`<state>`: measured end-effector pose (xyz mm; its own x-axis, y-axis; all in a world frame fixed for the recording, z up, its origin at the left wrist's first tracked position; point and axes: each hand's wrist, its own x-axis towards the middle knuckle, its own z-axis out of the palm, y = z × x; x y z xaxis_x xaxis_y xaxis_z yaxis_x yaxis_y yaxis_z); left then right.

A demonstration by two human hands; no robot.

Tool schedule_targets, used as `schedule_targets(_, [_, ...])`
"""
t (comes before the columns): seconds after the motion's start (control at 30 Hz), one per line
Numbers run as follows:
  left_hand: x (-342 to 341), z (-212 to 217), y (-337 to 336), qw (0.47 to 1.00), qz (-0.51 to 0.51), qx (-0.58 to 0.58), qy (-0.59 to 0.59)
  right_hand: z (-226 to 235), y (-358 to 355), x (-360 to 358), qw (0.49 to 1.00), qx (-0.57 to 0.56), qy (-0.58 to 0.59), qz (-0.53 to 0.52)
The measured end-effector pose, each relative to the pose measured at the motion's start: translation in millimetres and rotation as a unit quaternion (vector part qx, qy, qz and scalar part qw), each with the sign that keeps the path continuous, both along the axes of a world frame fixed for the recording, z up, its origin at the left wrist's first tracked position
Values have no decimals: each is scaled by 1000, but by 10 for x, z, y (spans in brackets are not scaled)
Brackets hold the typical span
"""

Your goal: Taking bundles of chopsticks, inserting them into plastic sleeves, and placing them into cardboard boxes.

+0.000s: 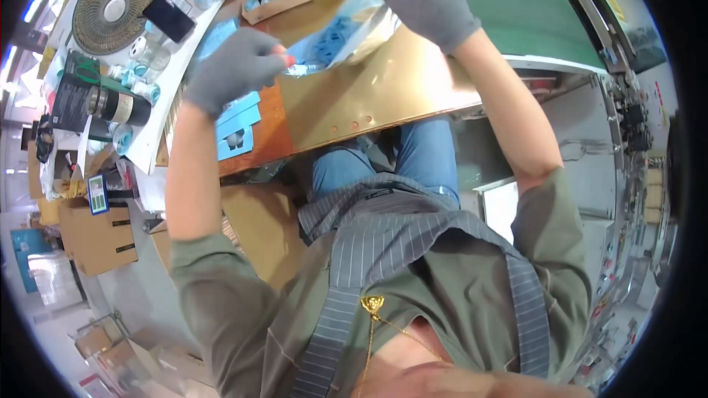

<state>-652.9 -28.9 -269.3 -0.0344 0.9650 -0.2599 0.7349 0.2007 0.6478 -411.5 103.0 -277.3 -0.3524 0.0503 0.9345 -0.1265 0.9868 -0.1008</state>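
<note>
A clear plastic bag (341,38) with blue pieces inside is stretched at a slant above the brass-coloured worktop (413,81). My left hand (240,70), in a grey glove with bare fingertips, pinches the bag's lower left end. At its upper right end my right hand (429,0), gloved the same way, is closed on the bag's edge. The exact kind of the blue pieces cannot be made out through the plastic. Beneath and beside my left hand lie flat blue cards (237,121) with dark marks, on a reddish-brown board (269,129).
A green belt surface (516,11) stretches off to the right. Behind the bag stands a shallow cardboard tray (279,0). The white side table (158,129) at left carries a round fan (116,9), a phone (169,17), a dark flask (118,105) and small jars. Cardboard boxes (99,236) sit lower left.
</note>
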Motion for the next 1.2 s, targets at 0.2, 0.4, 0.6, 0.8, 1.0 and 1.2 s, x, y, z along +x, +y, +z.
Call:
schedule_targets(0.2, [221,-1834,-596,650,19,-178,-738,-76,-649,-416,961,-214,-166,-58])
schedule_targets(0.4, [1341,-1281,482,716,70,-209,-662,-434,-1499,-847,990,19,-125,59])
schedule_targets(0.6, [1445,-756,789,698,-58,-162,-696,52,-1651,-816,981,13,46,187])
schedule_targets(0.8, [-147,-1044,-1378,642,258,83,-717,51,-1778,-801,950,-41,-89,297])
schedule_targets(1.0, [25,-861,-4355,562,635,215,-485,-156,-1589,-891,903,-255,-220,267])
schedule_targets(1.2, [308,-1591,-4945,467,736,110,-478,-560,-1581,-935,860,-334,-314,226])
